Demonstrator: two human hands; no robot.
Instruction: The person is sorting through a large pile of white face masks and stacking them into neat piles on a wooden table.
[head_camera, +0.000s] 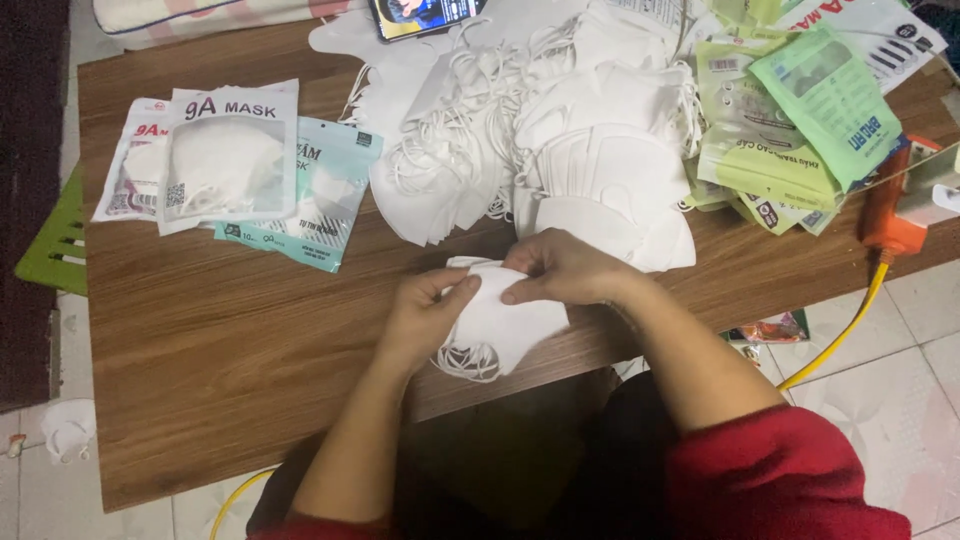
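My left hand (425, 318) and my right hand (562, 268) both grip a small stack of white face masks (510, 322) near the front edge of the wooden table (220, 370). The masks' elastic ear loops (465, 362) hang out below my left hand. My left thumb and fingers pinch the stack's left side, and my right fingers press on its top. Just behind my hands lies a large heap of loose white masks (560, 140) with tangled loops.
Filled mask packets (230, 160) lie at the table's left. A pile of flat green packets (790, 120) sits at the right, beside an orange tool (888, 215) with a yellow cable (845, 330). A phone (425, 15) lies at the far edge. A green stool (50, 250) stands left of the table.
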